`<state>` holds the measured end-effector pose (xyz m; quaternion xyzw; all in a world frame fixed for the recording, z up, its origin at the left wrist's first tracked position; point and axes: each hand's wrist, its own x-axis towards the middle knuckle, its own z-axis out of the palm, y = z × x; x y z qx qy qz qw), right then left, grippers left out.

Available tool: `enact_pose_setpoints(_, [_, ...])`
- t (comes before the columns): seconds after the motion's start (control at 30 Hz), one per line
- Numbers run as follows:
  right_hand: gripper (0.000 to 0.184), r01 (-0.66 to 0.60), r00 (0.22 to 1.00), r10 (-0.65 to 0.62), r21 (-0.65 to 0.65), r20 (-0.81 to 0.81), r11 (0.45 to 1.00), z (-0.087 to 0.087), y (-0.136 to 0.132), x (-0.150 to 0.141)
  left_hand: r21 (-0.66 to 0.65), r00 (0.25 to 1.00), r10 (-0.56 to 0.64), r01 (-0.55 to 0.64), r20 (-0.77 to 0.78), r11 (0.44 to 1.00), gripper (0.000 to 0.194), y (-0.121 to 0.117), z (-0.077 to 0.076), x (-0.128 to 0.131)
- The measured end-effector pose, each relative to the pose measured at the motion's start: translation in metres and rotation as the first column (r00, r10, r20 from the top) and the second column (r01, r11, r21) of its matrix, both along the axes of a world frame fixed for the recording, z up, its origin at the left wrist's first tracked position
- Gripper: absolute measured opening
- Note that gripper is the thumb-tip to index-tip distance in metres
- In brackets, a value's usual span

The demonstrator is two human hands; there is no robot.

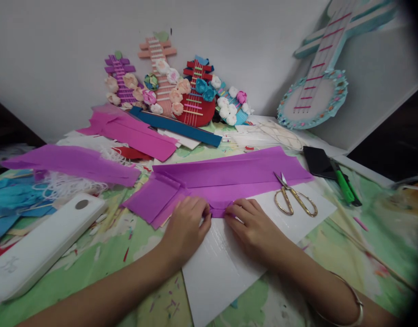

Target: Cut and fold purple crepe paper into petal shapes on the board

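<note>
Between my two hands lies a small folded strip of purple paper (220, 210), over a white sheet (226, 268). My left hand (188, 225) pinches its left end, fingers closed. At the right end my right hand (251, 227) grips the same strip between thumb and fingers. Just beyond the hands spread long purple paper sheets (236, 170). Left of my left hand sits a stack of purple paper squares (157, 197). Gold-handled scissors (292, 195) rest to the right, blades slightly apart, partly on the purple paper.
A white oblong case (42, 250) lies at left near blue paper scraps (18, 193) and white string (69, 185). A black phone-like slab (318, 162) and green cutter (344, 184) lie at right. Decorated paper instruments (195, 100) lean on the wall behind pink paper (137, 131).
</note>
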<state>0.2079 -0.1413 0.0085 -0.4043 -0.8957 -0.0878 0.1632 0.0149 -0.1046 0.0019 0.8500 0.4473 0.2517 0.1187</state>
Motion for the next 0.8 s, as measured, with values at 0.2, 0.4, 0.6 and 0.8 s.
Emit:
enact_pose_setpoints(0.2, [0.019,0.007,1.000,-0.007,0.003,0.012,1.000,0.0002,-0.0015,0.0001,0.014,1.000,-0.012,0.012,-0.021,1.000,0.008,-0.0010,0.0024,-0.0003])
enact_pose_setpoints(0.4, [0.016,0.012,0.998,-0.013,0.018,0.069,1.000,0.0020,-0.0040,-0.0009,-0.063,0.998,-0.009,0.013,0.059,0.998,0.012,0.0034,0.0028,-0.0022])
enact_pose_setpoints(0.6, [0.015,0.019,0.996,-0.021,0.028,0.087,0.999,-0.0017,-0.0041,-0.0013,-0.077,0.999,-0.010,0.012,0.036,0.997,0.016,0.0042,0.0018,-0.0017])
enact_pose_setpoints(0.8, [0.013,-0.014,0.996,0.011,0.036,0.087,0.999,0.0014,-0.0048,-0.0013,0.004,0.995,-0.070,0.069,0.064,0.998,0.020,-0.0020,0.0039,-0.0066])
